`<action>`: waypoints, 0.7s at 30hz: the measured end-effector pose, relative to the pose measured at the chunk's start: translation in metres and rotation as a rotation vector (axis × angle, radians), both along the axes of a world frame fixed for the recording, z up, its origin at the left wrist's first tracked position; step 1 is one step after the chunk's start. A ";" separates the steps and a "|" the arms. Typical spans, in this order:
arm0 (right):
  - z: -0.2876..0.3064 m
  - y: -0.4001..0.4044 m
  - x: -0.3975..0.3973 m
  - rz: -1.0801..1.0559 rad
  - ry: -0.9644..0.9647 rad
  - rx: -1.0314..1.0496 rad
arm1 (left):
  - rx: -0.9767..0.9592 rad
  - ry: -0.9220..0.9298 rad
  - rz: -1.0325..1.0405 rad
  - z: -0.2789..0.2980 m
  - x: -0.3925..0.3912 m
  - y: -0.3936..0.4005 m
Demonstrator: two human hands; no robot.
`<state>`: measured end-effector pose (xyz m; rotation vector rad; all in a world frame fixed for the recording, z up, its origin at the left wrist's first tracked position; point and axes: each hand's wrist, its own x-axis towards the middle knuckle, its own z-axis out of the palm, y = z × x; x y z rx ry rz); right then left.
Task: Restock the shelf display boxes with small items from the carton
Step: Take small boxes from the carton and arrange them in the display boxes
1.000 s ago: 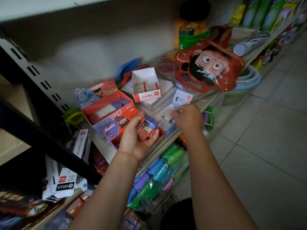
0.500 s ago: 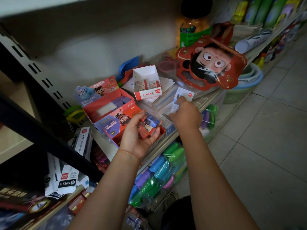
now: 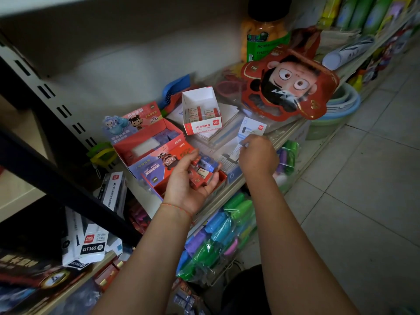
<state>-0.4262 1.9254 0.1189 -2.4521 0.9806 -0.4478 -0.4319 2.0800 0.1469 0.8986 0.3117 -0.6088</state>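
Shelf [image 3: 293, 130] runs from lower left to upper right and carries all the task's things.

Display boxes: red cartoon-printed box [image 3: 145, 142] stands furthest left; a second red display box [image 3: 159, 178] sits just in front of it, directly under the left hand; white 2B box [image 3: 200, 112] stands behind and between the two hands, its long axis running away from the viewer.

Left hand [image 3: 188, 178] is palm-up with fingers curled round a clutch of small red and blue items [image 3: 204, 168], over the front red box. Nearest hand to both red boxes.

Right hand [image 3: 258, 155] is knuckles-up, fingers curled and touching white card packets [image 3: 248, 133] lying flat on the shelf; whether it pinches one, cannot tell.

Against 0.5 s ago: right hand sits a little further right and toward the shelf edge, uncovering more of the packet. Left hand and its load unchanged.

Judgement: the next drop is short and downward from the left hand.
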 end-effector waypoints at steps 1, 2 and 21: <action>0.000 0.001 0.000 0.000 -0.008 -0.001 | -0.003 0.004 0.003 0.000 0.000 0.000; 0.000 0.003 -0.001 0.005 -0.020 0.011 | -0.005 0.006 0.005 0.000 0.000 0.000; 0.023 -0.001 -0.002 0.187 -0.436 0.920 | -0.019 -0.015 -0.046 0.004 0.002 -0.001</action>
